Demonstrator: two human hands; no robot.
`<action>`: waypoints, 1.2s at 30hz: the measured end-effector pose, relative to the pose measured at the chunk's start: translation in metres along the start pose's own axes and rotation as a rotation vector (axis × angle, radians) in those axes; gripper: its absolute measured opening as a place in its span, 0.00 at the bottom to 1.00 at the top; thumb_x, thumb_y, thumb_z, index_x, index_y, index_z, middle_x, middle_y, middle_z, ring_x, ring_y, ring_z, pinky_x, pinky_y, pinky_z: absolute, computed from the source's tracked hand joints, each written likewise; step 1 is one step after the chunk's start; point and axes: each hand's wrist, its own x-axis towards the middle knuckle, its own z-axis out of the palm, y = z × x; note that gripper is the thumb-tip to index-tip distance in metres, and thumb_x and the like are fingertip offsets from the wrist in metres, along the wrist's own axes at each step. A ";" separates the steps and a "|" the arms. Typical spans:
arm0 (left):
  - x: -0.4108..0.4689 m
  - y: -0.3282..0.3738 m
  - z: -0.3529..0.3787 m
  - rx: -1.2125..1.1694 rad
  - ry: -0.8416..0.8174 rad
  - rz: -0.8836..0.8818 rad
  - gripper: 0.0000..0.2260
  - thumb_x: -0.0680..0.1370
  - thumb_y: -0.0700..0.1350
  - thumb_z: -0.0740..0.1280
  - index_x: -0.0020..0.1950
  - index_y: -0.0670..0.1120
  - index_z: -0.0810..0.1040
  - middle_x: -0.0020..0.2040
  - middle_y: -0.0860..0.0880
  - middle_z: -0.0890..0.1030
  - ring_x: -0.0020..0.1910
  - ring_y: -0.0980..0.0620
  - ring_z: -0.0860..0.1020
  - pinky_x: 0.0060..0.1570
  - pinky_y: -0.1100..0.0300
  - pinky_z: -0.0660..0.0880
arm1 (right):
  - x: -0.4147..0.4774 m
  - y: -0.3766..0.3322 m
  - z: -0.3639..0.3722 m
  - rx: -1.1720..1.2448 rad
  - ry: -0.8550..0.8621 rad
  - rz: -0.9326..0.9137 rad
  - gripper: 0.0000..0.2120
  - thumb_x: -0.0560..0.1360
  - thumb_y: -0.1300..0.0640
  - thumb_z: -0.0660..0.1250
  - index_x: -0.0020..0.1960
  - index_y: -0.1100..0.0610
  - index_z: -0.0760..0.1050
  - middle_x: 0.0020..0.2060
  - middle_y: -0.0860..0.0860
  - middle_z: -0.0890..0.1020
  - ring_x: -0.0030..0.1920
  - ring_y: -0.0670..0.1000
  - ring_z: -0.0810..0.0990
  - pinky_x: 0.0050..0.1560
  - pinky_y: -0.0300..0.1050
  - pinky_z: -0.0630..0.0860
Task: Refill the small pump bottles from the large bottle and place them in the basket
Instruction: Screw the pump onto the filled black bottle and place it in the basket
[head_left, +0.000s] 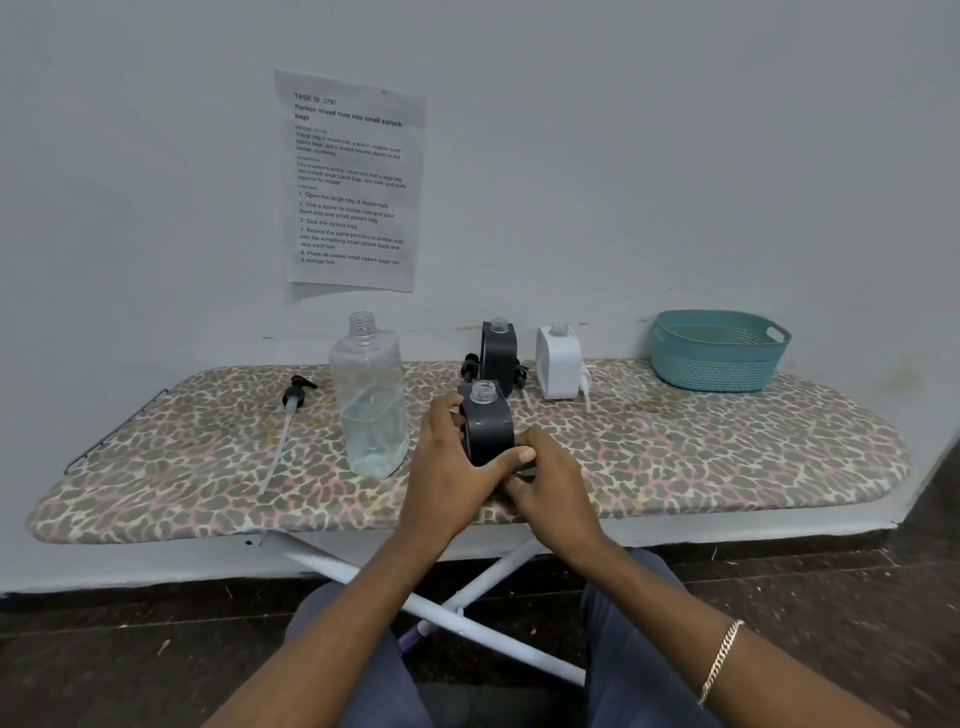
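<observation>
Three small bottles stand uncapped on the board (675, 447) — two black, one white. The front bottle (488, 426), black, is gripped by both hands: the left hand (452, 462) wraps its left side with the thumb across the front, and the right hand (550, 483) curls at its lower right. The rear bottle (498, 351) and white bottle (558, 364) stand side by side behind it; one large bottle (371, 400), open and partly filled, stands just left of the hands, one pump (297, 392) lies further left, and one basket (719, 358) sits far right — well apart from the bottles.
</observation>
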 end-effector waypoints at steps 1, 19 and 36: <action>0.000 -0.001 0.002 -0.013 -0.016 -0.018 0.42 0.67 0.69 0.79 0.72 0.53 0.65 0.62 0.52 0.78 0.56 0.54 0.80 0.50 0.64 0.77 | -0.001 0.001 -0.001 -0.001 -0.014 -0.008 0.12 0.76 0.66 0.73 0.49 0.55 0.71 0.42 0.50 0.78 0.40 0.42 0.78 0.36 0.34 0.71; 0.016 -0.020 -0.004 -0.085 -0.073 -0.046 0.27 0.76 0.44 0.75 0.72 0.51 0.67 0.52 0.55 0.81 0.46 0.64 0.81 0.39 0.69 0.78 | 0.075 -0.035 -0.048 -0.002 0.040 -0.075 0.14 0.80 0.67 0.65 0.62 0.55 0.80 0.50 0.46 0.83 0.49 0.42 0.82 0.48 0.33 0.78; 0.023 -0.044 -0.006 -0.207 -0.130 -0.074 0.18 0.77 0.45 0.76 0.62 0.52 0.72 0.49 0.56 0.83 0.48 0.57 0.83 0.45 0.58 0.81 | 0.282 -0.096 0.061 -0.909 -0.588 0.029 0.09 0.75 0.66 0.77 0.48 0.65 0.77 0.37 0.57 0.83 0.34 0.57 0.85 0.46 0.51 0.85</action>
